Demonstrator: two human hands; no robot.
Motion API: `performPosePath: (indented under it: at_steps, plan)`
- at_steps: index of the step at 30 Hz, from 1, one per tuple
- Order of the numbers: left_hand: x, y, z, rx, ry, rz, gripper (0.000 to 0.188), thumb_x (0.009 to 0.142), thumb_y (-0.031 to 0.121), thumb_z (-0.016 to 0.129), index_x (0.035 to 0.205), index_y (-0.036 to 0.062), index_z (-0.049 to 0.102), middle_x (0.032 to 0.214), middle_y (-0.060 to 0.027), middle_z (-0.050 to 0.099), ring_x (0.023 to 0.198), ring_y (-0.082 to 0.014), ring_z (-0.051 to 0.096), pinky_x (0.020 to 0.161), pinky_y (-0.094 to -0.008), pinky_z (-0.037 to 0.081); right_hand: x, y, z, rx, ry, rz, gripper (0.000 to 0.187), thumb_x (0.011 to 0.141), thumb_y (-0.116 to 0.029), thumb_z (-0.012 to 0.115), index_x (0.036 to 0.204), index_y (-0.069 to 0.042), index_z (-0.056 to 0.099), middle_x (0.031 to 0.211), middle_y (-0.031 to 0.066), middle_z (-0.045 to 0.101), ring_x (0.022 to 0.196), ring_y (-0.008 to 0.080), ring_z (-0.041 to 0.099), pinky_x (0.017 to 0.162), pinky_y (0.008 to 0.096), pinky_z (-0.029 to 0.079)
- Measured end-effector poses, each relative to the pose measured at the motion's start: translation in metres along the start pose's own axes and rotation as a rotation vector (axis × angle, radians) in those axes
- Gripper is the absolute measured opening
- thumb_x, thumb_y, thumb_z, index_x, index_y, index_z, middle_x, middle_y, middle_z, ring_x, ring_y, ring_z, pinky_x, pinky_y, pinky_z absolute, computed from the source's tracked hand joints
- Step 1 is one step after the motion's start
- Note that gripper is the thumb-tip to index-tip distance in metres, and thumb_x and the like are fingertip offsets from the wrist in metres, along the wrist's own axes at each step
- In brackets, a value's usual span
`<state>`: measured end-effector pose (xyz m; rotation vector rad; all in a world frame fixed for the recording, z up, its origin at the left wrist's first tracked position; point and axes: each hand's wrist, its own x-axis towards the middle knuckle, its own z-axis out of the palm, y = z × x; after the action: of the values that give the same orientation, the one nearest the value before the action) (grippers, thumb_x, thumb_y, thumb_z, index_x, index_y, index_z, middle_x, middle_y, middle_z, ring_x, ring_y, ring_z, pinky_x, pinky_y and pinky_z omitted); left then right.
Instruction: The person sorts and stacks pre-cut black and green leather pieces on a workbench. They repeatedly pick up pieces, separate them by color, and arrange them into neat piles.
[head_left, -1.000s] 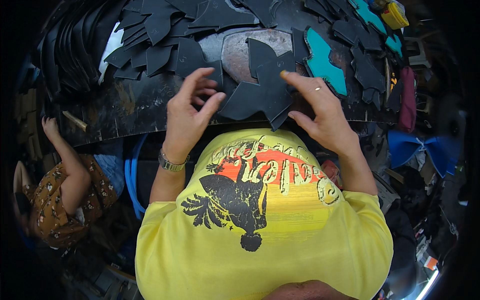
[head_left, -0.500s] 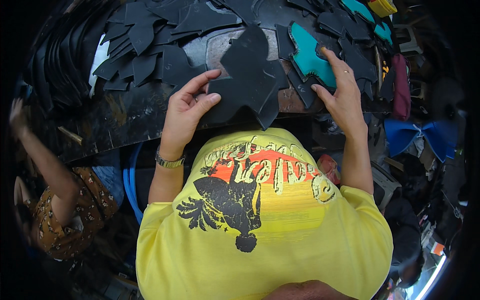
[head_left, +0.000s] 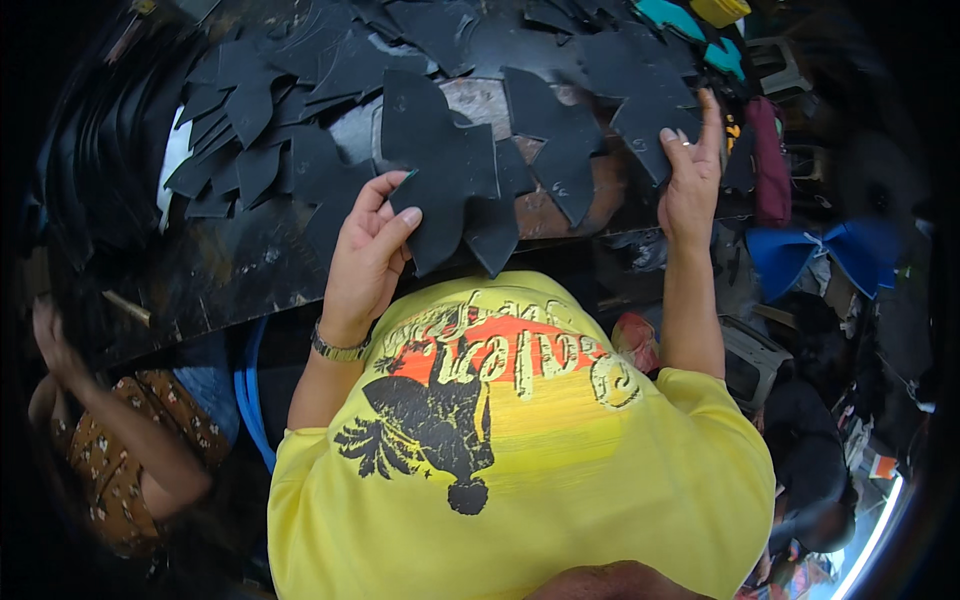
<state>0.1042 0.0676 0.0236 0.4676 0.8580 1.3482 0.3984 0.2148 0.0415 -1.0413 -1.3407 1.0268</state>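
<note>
My left hand (head_left: 372, 245) pinches the lower left edge of a black cut-out sheet piece (head_left: 432, 160) between thumb and fingers. A sliver of teal shows at the fingertips. Its curved lower end hangs toward my chest. Another pointed black piece (head_left: 492, 225) lies under it, partly covered. My right hand (head_left: 690, 185) is open at the right of the table, index finger stretched out and thumb apart, beside a black piece (head_left: 640, 130) with a light mark. Between the hands lies one more marked black piece (head_left: 555, 140).
Overlapping black pieces (head_left: 250, 110) cover the table's far left, beside a tall stack of curved black sheets (head_left: 100, 150). Teal pieces (head_left: 670, 18) and a yellow object (head_left: 720, 10) sit far right. A co-worker's arm (head_left: 140, 440) is at left. A blue winged object (head_left: 825, 255) stands right.
The teal-faced piece under my right hand no longer shows; that hand has moved slightly up and right, its fingers stretched. The black piece in my left hand has shifted left and turned.
</note>
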Motion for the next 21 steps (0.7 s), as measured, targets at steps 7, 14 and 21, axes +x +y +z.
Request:
performPosePath:
  at_steps: [7, 14, 21]
  plan:
    - [0.003, -0.007, 0.013, -0.022, 0.019, -0.008, 0.054, 0.096, -0.002, 0.053, 0.145, -0.0021, 0.029, 0.11, -0.0082, 0.064, 0.097, -0.0091, 0.065, 0.082, -0.0207, 0.054, -0.008, -0.007, 0.003, 0.368, -0.145, 0.299, 0.069, 0.091, 0.005, 0.052, 0.153, -0.008, 0.023, 0.119, 0.0156, 0.062, 0.101, 0.0169, 0.066, 0.091, 0.0294, 0.054]
    - [0.006, -0.009, 0.005, 0.016, -0.01, -0.049, 0.059, 0.097, -0.002, 0.051, 0.15, -0.0027, 0.025, 0.101, -0.0024, 0.06, 0.094, -0.0061, 0.062, 0.082, -0.0206, 0.052, -0.015, -0.009, 0.014, 0.315, -0.201, 0.309, 0.071, 0.089, 0.007, 0.049, 0.153, -0.009, 0.024, 0.124, 0.0163, 0.059, 0.104, 0.0157, 0.064, 0.091, 0.0281, 0.053]
    - [0.004, -0.005, 0.023, -0.067, -0.006, -0.078, 0.059, 0.097, -0.002, 0.048, 0.151, -0.0005, 0.025, 0.11, -0.0038, 0.058, 0.099, -0.0077, 0.061, 0.087, -0.0252, 0.051, -0.022, -0.026, 0.039, 0.046, -0.232, -0.003, 0.071, 0.088, 0.008, 0.048, 0.154, -0.006, 0.023, 0.148, 0.0148, 0.041, 0.126, 0.0214, 0.053, 0.106, 0.032, 0.042]
